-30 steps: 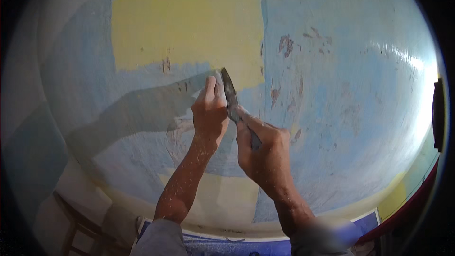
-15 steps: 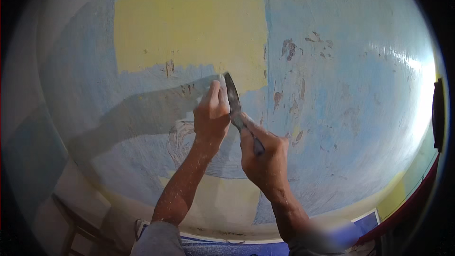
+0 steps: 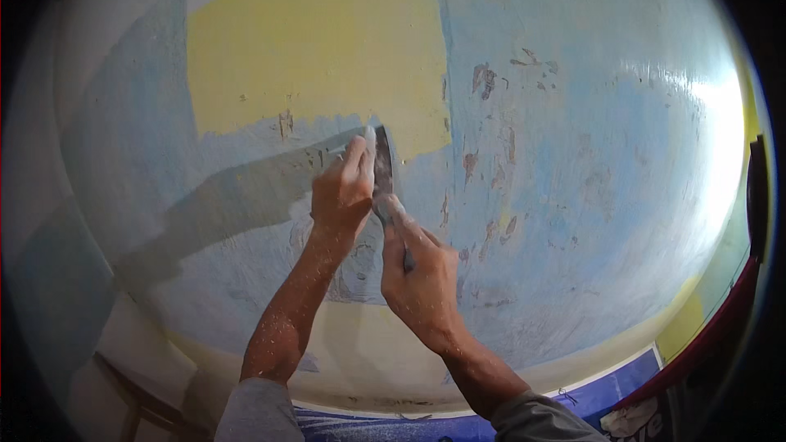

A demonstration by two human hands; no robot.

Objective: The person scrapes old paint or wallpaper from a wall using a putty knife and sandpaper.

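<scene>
Hiding patchy wall (image 3: 557, 278) — hands (image 3: 340, 196) (image 3: 422, 286), scraper (image 3: 383, 165); lower left, wooden furniture (image 3: 143, 397).

The scraper (image 3: 383, 170) has swung more upright, and the right hand (image 3: 422, 282) has shifted leftward with it.

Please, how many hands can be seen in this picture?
2. The left hand is at the left side of the scraper blade, fingers pointing upward; the right hand is lower, wrapped around the handle. No other hand shows.
</scene>
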